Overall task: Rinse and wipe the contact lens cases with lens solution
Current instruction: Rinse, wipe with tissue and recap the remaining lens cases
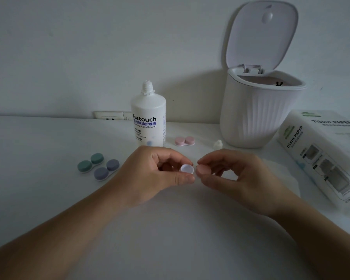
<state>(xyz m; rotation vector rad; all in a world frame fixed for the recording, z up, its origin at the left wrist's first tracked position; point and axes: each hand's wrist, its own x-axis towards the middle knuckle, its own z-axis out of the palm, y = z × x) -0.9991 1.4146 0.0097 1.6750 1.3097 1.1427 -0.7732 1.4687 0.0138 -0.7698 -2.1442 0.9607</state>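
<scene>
both forearms reach in from the bottom corners and meet over the middle of the white surface (49,138), palms turned inward, fingers curled. the left hand (150,172) has its grip pressed together on a white contact lens case (186,169), thumb below and forefinger above, with one open round well facing the camera; the rest of the case is hidden behind the fingers. the right hand (234,174) pinches a pink cap (203,170) between thumb and forefinger, flat face toward the camera. the cap sits just beside the open well, nearly touching it, so the two grips almost meet fingertip to fingertip.

three more closed cases lie on the surface: a green case (90,162) and a purple case (106,169) side by side, left of the left hand, and a pink case (184,141) behind the hands. one bottle of lens solution (149,120) stands upright behind the left hand with its nozzle bare, and one small white bottle cap (218,144) sits apart from it, near the foot of the bin. one ribbed white bin (257,110) stands at the back right with its lid tilted up. one pack of tissue paper (321,154) lies on the right, and one loose white tissue (287,178) is spread under the right hand.
</scene>
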